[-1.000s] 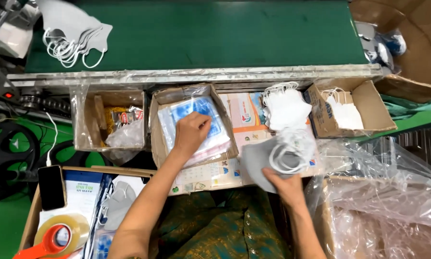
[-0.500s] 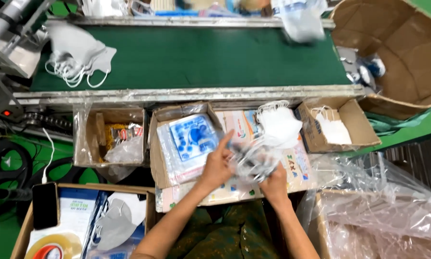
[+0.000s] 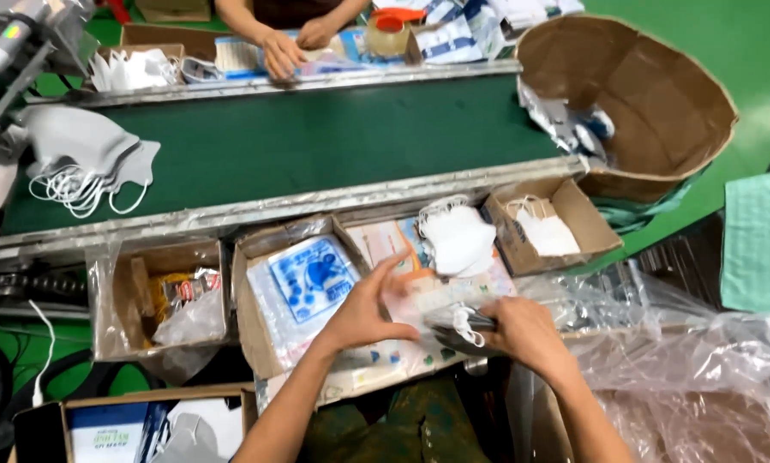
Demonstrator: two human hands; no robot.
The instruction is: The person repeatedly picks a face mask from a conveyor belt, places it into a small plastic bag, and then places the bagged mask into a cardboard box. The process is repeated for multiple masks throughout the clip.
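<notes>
- I am watching the left hand [image 3: 363,313] holding a clear printed pouch [image 3: 432,296] with fingers spread, while the right hand [image 3: 522,330] is closing on a folded grey mask [image 3: 458,330] with white ear loops, at the pouch's mouth.
- Both hands are working close together, just in front of the cardboard box [image 3: 248,321] of blue-printed pouches [image 3: 312,279].
- As I am judging it, the mask is sitting only partly in the pouch; sliding it fully home and closing the pouch is remaining.
- I am counting 1 mask in hand, 1 pouch in hand, 1 stack of white masks [image 3: 455,238] just beyond, and 1 small box [image 3: 546,225] holding more.
- On the green conveyor belt [image 3: 316,141] 1 pile of grey masks [image 3: 85,159] is lying at the left end.
- Another person's 2 hands [image 3: 282,53] are working on the far side.
</notes>
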